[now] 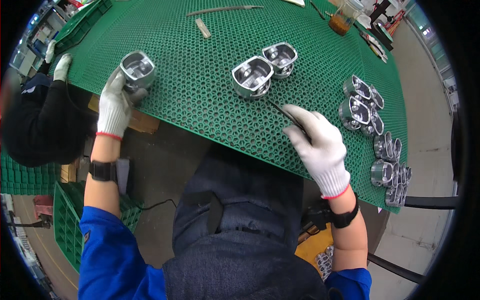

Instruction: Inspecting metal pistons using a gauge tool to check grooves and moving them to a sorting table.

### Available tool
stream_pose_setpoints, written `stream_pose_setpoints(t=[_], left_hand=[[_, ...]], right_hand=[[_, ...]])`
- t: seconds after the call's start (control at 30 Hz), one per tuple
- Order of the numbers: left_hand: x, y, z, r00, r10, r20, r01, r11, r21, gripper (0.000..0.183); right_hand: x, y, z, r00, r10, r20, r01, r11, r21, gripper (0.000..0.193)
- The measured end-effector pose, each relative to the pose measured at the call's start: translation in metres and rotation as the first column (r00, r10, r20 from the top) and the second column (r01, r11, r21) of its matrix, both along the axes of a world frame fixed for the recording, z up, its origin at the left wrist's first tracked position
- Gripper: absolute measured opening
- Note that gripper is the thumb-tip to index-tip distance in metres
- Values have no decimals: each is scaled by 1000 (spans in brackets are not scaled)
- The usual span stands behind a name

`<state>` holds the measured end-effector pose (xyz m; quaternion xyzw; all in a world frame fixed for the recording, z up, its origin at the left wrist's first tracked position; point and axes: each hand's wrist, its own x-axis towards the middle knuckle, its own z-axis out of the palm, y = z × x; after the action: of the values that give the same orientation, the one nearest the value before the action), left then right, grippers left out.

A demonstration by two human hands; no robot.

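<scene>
Gloved left hand point(114, 105) at the near left edge of the bench, fingers and thumb curled round the lower side of a single piston point(138, 70). Piston upright, open end facing up, over the green perforated mat point(195, 82); whether its base touches the mat, cannot tell.

Gloved right hand point(320, 142) over the near edge of the mat, right of centre, closed round a slim dark tool point(286, 114). Tool slants up and left; its tip lies just beside a near piston point(252, 77) of a middle pair. Far piston point(280, 56) sits behind it to the right, partly hidden by it. This pair takes up the ground between the two hands.

To the right of the right hand, a crowded piston group point(356, 112) runs down the mat's edge, many overlapping, count uncertain.

Far side: a thin grey rod point(222, 10), a small pale strip point(203, 28) near it, a glass jar point(345, 17) with amber contents, and a black-and-pale item point(375, 47), kind unclear.

Far left: co-worker in dark clothing, gloved hand point(62, 67) on the mat's edge, green tray point(85, 22) beyond. Below the bench, left, a green crate point(67, 225); lower right, a yellow surface point(312, 251) with small metal parts point(324, 262), partly covered by the right arm.
</scene>
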<state>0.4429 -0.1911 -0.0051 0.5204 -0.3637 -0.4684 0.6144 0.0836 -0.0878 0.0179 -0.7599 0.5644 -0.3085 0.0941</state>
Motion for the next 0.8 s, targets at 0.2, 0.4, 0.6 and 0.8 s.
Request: stream_pose_setpoints(t=[0.2, 0.4, 0.6, 0.8], left_hand=[[27, 11, -28, 843, 200, 499, -79, 964, -253, 47], [-89, 106, -12, 779, -468, -418, 441, 882, -165, 77], [-105, 125, -1, 501, -532, -682, 566, 798, -207, 87], [-102, 123, -13, 73, -569, -819, 567, 699, -435, 76]], right_hand=[[46, -58, -11, 998, 38, 43, -45, 983, 180, 33], [56, -20, 8, 932, 315, 177, -350, 908, 230, 22], [24, 26, 14, 572, 227, 788, -640, 725, 256, 53], [-3, 51, 8, 618, 69, 783, -484, 818, 311, 40]])
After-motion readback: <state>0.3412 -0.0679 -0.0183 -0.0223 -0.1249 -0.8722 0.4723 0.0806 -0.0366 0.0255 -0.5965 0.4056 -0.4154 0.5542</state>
